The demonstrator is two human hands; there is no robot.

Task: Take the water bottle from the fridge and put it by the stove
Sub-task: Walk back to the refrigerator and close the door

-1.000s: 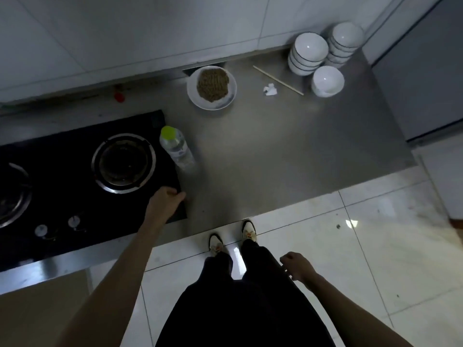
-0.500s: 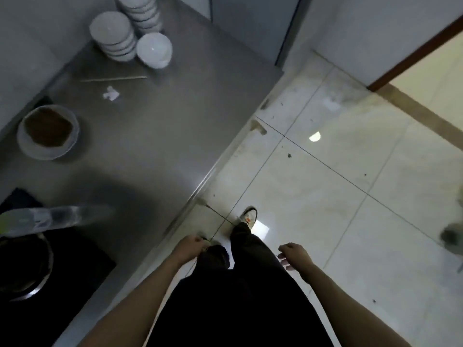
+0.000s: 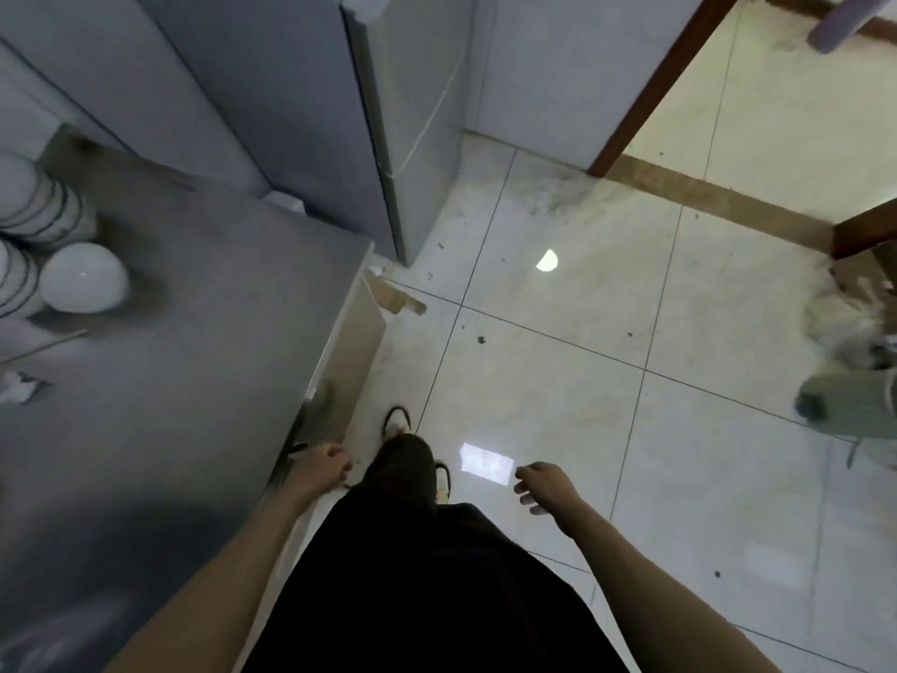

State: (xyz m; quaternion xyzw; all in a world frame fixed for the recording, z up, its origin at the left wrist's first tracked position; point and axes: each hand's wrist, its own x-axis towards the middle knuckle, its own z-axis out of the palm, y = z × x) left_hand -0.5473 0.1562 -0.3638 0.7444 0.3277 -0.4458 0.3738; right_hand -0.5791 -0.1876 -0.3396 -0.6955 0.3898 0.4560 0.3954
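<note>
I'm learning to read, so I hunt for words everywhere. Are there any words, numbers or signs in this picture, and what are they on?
None can be read.
The fridge shows no label or brand from this angle.
The bowls on the counter are plain white.
The bright patch on the floor is a reflection with no letters to make out.
The crumpled scrap on the counter is too blurred to tell.

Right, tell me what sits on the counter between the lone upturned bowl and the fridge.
Nothing: in the head view the counter is bare between the bowl and the fridge.
</note>
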